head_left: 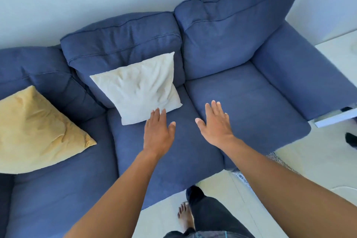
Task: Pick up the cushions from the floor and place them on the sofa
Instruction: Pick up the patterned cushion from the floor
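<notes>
Both hands, left hand (157,133) and right hand (216,123), hover spread and empty beside the white cushion (139,87) on the sofa (241,98).

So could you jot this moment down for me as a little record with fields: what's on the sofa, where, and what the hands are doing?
sofa: blue, three seats, against a pale wall
white cushion: middle seat, leaning on the backrest
yellow cushion: left seat, lying tilted against the backrest
right seat: no cushion
left hand: open, empty, fingers at the white cushion's lower edge
right hand: open, empty, over the seat, apart from both cushions
floor: pale, no cushion in view on it
</notes>
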Action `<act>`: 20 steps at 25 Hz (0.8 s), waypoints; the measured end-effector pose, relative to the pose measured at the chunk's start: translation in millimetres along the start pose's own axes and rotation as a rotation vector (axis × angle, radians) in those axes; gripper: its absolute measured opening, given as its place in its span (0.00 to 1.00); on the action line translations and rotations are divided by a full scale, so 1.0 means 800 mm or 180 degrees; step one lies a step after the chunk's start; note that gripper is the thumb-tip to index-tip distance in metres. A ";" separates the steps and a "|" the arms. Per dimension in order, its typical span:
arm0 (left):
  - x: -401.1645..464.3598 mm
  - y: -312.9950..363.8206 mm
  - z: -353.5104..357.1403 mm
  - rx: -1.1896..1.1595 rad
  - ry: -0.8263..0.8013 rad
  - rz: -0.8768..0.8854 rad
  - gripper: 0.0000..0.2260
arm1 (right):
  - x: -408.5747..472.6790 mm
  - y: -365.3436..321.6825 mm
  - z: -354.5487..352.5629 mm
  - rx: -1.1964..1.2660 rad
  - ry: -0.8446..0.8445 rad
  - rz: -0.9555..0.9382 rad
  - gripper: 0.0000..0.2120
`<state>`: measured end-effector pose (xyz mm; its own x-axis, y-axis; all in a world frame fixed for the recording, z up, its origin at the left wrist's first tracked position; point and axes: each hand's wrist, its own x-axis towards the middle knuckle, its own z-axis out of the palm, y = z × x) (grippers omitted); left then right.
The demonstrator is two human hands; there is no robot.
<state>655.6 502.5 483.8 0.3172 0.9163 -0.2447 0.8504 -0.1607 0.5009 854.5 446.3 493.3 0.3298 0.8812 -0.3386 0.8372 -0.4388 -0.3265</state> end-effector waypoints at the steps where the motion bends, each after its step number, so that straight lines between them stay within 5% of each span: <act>1: -0.018 0.011 0.010 0.0105 -0.0068 0.0104 0.30 | -0.023 0.014 0.002 -0.0038 0.0040 0.0065 0.34; 11: -0.122 0.149 0.120 0.0812 -0.0644 0.1311 0.32 | -0.193 0.178 -0.009 0.0129 0.0321 0.1051 0.35; 20: -0.148 0.341 0.297 0.1114 -0.1514 0.2087 0.33 | -0.310 0.425 -0.012 0.0684 0.0435 0.2119 0.36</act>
<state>949.7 262.7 452.3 0.8612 0.3628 -0.3560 0.4910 -0.7750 0.3978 1061.3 80.0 474.9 0.8047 0.4220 -0.4176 0.3391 -0.9040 -0.2602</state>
